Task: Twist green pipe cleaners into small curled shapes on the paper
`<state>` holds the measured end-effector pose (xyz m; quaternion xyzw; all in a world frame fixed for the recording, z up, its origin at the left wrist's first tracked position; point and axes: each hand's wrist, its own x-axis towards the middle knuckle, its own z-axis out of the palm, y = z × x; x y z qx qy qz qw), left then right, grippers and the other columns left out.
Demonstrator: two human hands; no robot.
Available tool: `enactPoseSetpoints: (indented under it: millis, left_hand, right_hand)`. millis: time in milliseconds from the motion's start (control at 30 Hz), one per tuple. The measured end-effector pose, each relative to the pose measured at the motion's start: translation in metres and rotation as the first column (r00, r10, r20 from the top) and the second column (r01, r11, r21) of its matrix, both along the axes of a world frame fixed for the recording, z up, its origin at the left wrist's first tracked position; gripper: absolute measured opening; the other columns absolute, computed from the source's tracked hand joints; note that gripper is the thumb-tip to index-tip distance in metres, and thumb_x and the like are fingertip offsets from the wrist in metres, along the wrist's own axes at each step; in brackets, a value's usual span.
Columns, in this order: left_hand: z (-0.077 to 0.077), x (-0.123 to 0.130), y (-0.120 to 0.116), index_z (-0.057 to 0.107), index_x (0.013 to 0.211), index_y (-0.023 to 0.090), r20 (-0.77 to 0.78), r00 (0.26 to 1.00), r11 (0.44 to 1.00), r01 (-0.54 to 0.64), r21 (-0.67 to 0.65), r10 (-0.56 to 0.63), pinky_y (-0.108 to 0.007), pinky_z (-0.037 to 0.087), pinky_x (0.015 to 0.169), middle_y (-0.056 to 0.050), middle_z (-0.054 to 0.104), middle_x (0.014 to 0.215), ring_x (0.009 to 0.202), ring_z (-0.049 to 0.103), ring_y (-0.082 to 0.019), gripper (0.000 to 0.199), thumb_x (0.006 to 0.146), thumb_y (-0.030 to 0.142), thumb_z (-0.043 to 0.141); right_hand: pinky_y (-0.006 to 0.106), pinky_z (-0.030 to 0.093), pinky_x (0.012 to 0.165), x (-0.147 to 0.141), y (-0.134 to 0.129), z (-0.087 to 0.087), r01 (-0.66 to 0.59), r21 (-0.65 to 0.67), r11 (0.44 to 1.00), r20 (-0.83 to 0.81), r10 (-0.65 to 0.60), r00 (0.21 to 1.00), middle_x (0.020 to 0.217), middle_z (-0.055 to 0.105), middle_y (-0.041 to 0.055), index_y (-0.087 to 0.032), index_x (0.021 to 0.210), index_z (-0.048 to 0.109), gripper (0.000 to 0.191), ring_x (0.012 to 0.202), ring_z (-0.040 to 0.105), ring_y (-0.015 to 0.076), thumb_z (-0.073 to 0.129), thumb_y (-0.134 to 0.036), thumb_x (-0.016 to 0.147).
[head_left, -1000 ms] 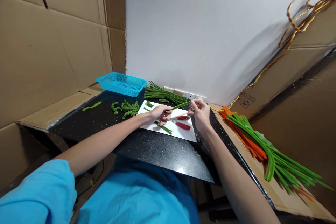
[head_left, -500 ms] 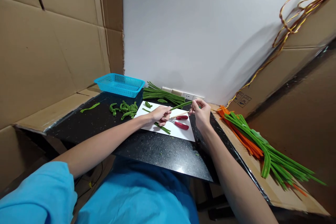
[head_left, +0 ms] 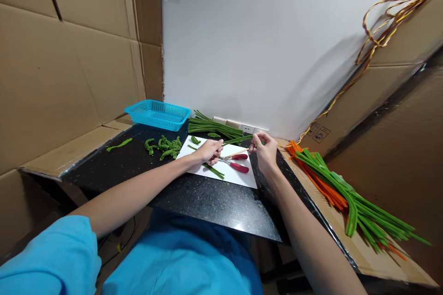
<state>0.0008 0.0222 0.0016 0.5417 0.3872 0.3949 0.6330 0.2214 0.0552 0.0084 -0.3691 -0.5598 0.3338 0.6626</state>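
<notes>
Between my two hands a green pipe cleaner (head_left: 238, 140) is stretched above a white sheet. My left hand (head_left: 209, 151) is closed on its left end. My right hand (head_left: 263, 148) pinches the other end, slightly higher. A thin tan stick (head_left: 238, 152) points left from under the right fingers; whether they grip it I cannot tell. Red-handled pliers (head_left: 239, 168) lie on the white sheet (head_left: 244, 179) below the hands, their jaws near my left fingers. Another green stem (head_left: 214, 171) and a small curled green piece (head_left: 195, 140) also lie on the sheet.
Curled green pieces (head_left: 167, 146) and a flat green strip (head_left: 119, 144) lie left on the black tabletop (head_left: 207, 203). A blue basket (head_left: 157, 115) and a green stem bundle (head_left: 214, 125) stand behind. Green stems (head_left: 363, 203) and orange stems (head_left: 320, 182) lie right, on cardboard.
The view has tilted up slightly. My left hand has shifted a little left along the pipe cleaner, showing more of the pliers. My right hand keeps its hold.
</notes>
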Motion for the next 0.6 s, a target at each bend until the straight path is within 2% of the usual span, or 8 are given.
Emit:
enactPoseSetpoints:
  millis: [133,267,433,600]
  left_hand:
    - [0.0027,-0.0024,-0.0004,0.037,0.072,0.022,0.048,0.998,0.998,-0.03,-0.056,0.033,-0.019,0.025,0.035,0.008,0.033,0.055,0.033,0.037,-0.008,0.045,0.107,0.049,0.039]
    - [0.004,-0.0036,-0.0011,0.036,0.073,0.021,0.103,0.994,0.994,-0.034,-0.108,0.045,-0.018,0.02,0.034,0.008,0.032,0.057,0.033,0.034,-0.007,0.042,0.109,0.043,0.035]
    - [0.0017,-0.0006,-0.0019,0.035,0.075,0.021,0.129,0.987,0.995,-0.089,-0.032,0.093,-0.017,0.018,0.036,0.008,0.035,0.061,0.034,0.035,-0.005,0.042,0.108,0.047,0.04]
    - [0.0028,0.0019,-0.0044,0.038,0.075,0.019,0.172,0.973,0.987,-0.161,0.026,0.154,-0.016,0.02,0.038,0.008,0.037,0.063,0.035,0.035,-0.003,0.04,0.109,0.041,0.042]
  right_hand:
    - [0.023,0.045,0.038,-0.0012,-0.002,0.0019,-0.026,0.017,1.0,-0.011,0.026,1.0,0.066,0.054,-0.0061,-0.021,0.083,0.061,0.033,0.041,0.052,0.0085,0.081,-0.047,0.078]
    - [0.024,0.045,0.037,-0.0029,-0.0028,0.0023,-0.032,0.03,0.999,-0.021,0.033,0.999,0.066,0.054,-0.006,-0.021,0.083,0.061,0.032,0.04,0.051,0.0085,0.081,-0.046,0.078]
    - [0.025,0.045,0.036,-0.0049,-0.0034,0.0028,-0.031,0.05,0.998,-0.02,0.032,0.999,0.067,0.054,-0.0056,-0.021,0.083,0.061,0.032,0.04,0.05,0.0088,0.081,-0.046,0.08]
    - [0.024,0.045,0.036,-0.0057,-0.0036,0.0041,-0.02,0.06,0.998,-0.024,0.022,0.999,0.067,0.053,-0.0058,-0.021,0.083,0.061,0.032,0.04,0.05,0.008,0.081,-0.046,0.079]
